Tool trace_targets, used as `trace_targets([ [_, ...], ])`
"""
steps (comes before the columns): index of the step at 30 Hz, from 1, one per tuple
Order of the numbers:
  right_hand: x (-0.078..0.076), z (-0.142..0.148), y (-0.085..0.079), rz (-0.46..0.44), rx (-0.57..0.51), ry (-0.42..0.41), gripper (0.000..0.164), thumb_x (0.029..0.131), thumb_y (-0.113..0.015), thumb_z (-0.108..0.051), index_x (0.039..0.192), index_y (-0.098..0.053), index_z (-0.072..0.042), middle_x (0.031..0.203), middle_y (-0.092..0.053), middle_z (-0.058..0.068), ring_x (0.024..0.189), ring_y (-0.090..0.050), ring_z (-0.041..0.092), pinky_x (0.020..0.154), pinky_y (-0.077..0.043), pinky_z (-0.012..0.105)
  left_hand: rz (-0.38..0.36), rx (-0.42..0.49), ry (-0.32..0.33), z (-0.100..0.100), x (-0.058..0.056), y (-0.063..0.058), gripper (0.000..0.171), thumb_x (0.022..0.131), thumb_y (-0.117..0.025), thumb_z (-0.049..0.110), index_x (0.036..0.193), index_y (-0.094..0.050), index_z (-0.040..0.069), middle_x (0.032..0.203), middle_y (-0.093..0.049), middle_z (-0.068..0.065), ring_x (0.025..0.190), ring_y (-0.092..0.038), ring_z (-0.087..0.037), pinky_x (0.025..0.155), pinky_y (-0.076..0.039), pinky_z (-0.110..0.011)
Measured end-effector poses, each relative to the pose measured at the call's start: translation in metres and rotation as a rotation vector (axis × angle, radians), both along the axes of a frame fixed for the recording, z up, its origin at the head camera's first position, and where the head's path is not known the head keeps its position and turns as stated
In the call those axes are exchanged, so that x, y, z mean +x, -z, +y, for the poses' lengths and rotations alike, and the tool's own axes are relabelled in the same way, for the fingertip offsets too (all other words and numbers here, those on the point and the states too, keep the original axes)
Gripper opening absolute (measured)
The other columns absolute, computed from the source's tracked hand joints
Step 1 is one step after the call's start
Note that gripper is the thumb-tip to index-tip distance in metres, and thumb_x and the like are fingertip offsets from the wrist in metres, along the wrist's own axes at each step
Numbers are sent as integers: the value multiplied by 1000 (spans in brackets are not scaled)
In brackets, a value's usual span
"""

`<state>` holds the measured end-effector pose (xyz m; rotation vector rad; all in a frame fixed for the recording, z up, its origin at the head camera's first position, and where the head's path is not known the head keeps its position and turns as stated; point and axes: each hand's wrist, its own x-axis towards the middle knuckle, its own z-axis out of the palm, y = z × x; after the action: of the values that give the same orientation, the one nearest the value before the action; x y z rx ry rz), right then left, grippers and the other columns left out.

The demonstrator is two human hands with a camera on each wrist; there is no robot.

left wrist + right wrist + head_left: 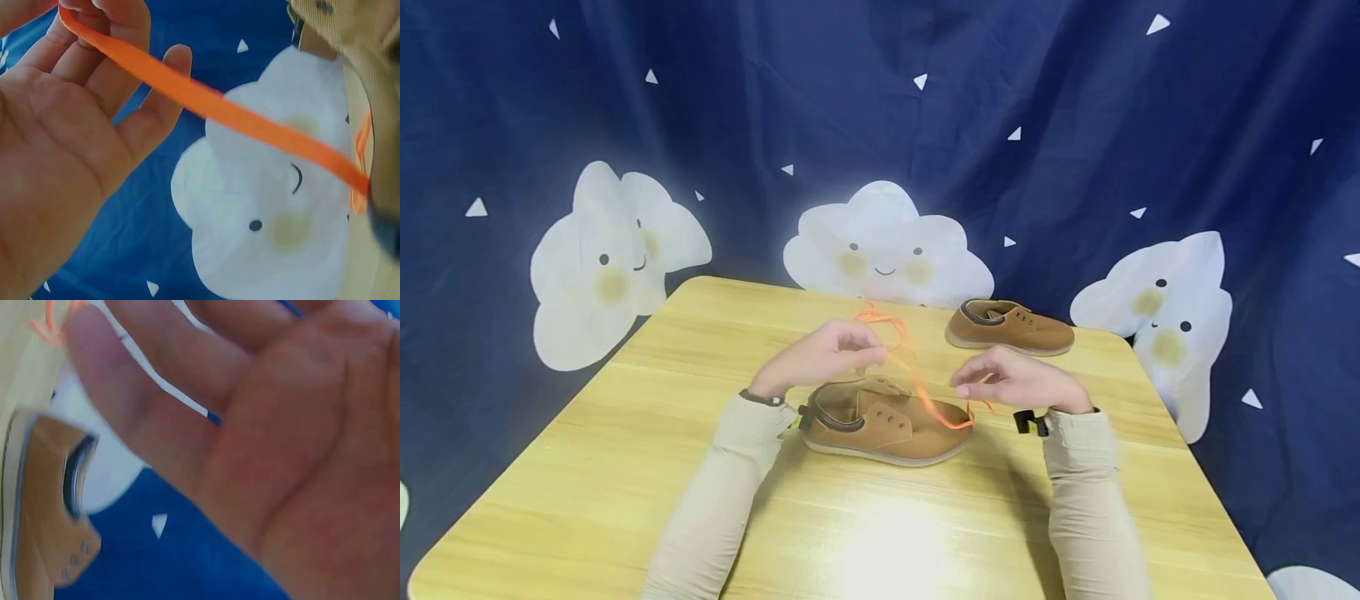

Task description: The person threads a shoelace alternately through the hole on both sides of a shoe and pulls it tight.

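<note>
An orange shoelace hangs in a slack curve over the toe of a brown shoe, which sits upright with its toe to the right. My left hand is above the shoe's opening and pinches the lace between thumb and fingertips; the left wrist view shows the orange strip running taut from them. Beyond the toe, my right hand holds the other stretch of lace at its fingertips, a short piece dangling below. That grip is cut off in the right wrist view, where the palm is bare.
A second brown shoe stands at the back right of the wooden table, its eyelets without lace. Behind the table hangs a dark blue curtain with white clouds and triangles. Small dark camera mounts sit at both wrists.
</note>
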<state>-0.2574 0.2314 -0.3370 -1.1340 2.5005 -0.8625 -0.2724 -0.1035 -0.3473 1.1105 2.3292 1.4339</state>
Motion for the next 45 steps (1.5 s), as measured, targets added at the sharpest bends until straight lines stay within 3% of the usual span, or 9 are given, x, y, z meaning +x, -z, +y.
trace_targets([
  [5, 7, -41, -1, 30, -134, 54, 24, 102, -66, -25, 121, -75, -14, 118, -77, 2, 107, -70, 14, 93, -59, 39, 46, -19, 52, 11, 6, -1, 15, 102, -65, 23, 97, -77, 17, 85, -67, -11, 79, -59, -23, 73, -51, -29],
  [10, 9, -60, 1, 30, -257, 57, 13, 102, -66, -19, 103, -78, -16, 97, -75, 4, 89, -64, 13, 82, -57, 33, 63, -47, 62, 14, 6, -1, 16, 103, -64, 25, 97, -77, 19, 88, -70, -12, 78, -56, -13, 73, -50, -28],
  [20, 10, -27, -8, -20, -141, 42, 16, 102, -65, -19, 87, -71, -19, 74, -53, -8, 66, -49, 5, 63, -44, 23, 25, -102, 37, 0, 0, -3, 18, 103, -63, 27, 96, -77, 17, 95, -73, -19, 89, -64, -27, 81, -54, -33],
  [23, 8, -14, -9, -27, -91, 7, 16, 102, -65, -18, 87, -71, -20, 73, -55, -9, 63, -47, 2, 60, -43, 21, 17, -106, 35, -6, -3, -2, 18, 103, -64, 27, 99, -78, 18, 97, -75, -13, 93, -66, -31, 83, -56, -35],
  [30, 1, 9, -5, -73, 2, -29, 12, 100, -68, -17, 90, -76, -18, 79, -69, -1, 69, -59, 2, 66, -52, 22, 8, -113, 13, -11, -4, -1, 19, 103, -64, 26, 96, -77, 15, 89, -72, -3, 84, -63, -22, 78, -56, -35],
  [33, 1, 4, -3, -54, 8, -30, 12, 101, -68, -20, 103, -79, -15, 96, -78, 1, 83, -69, 4, 76, -58, 25, 15, -119, 34, -6, -3, -1, 19, 102, -65, 26, 96, -78, 14, 91, -73, -11, 85, -63, -22, 79, -55, -34],
  [37, 6, -23, -3, -2, -57, -4, 21, 102, -66, -24, 117, -77, -14, 110, -78, -1, 98, -73, 14, 86, -60, 31, 51, -128, 92, 5, 2, -1, 18, 102, -65, 26, 93, -78, 18, 85, -71, -8, 79, -59, -16, 75, -53, -31],
  [42, 14, -58, 1, -43, -201, 8, 17, 101, -67, -21, 109, -78, -12, 99, -78, 2, 87, -68, 24, 76, -56, 30, 63, -142, 152, 16, 8, -2, 21, 103, -64, 24, 98, -78, 8, 93, -76, -12, 87, -65, -15, 85, -58, -33],
  [45, 17, -64, 3, -72, -237, 13, 14, 100, -68, -18, 101, -78, -9, 90, -74, 4, 78, -60, 16, 69, -51, 26, 70, -155, 165, 17, 8, -2, 23, 103, -64, 24, 101, -77, 5, 97, -76, -13, 91, -67, -16, 90, -57, -30],
])
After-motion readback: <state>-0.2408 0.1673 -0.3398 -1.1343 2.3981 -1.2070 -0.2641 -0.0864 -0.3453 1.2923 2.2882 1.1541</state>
